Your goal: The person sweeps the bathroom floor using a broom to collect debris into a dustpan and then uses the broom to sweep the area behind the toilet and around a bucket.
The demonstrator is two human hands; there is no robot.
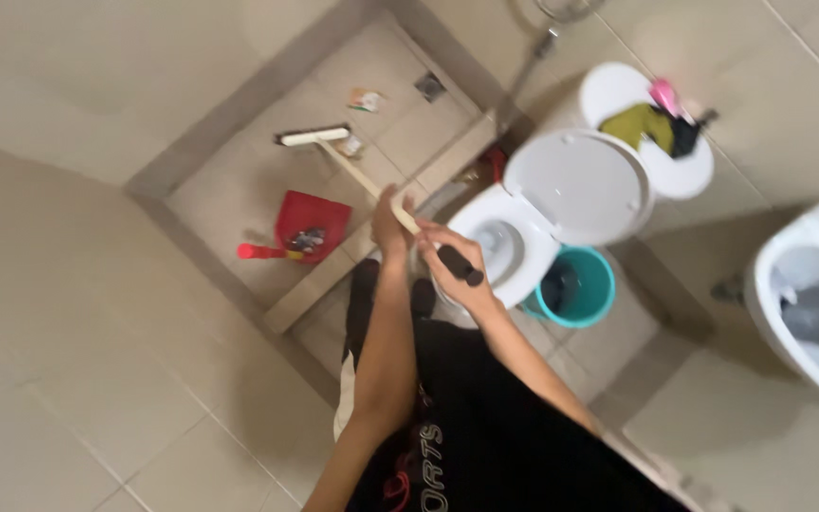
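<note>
both hands, left hand (391,226) forward and right hand (449,258) near the black grip, clasp the long pale wooden-handled floor brush (312,137) for reach, its head resting beside the red plastic dustpan (312,221).

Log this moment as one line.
left hand gripping broom handle | right hand on its black end | broom head on shower floor | red dustpan beside

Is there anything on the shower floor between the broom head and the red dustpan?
Nothing visible. The broom head rests on bare tile above the red dustpan, with open floor between them. A small wrapper lies just right of the head, off that line. Left hand and right hand grip the handle.
</note>
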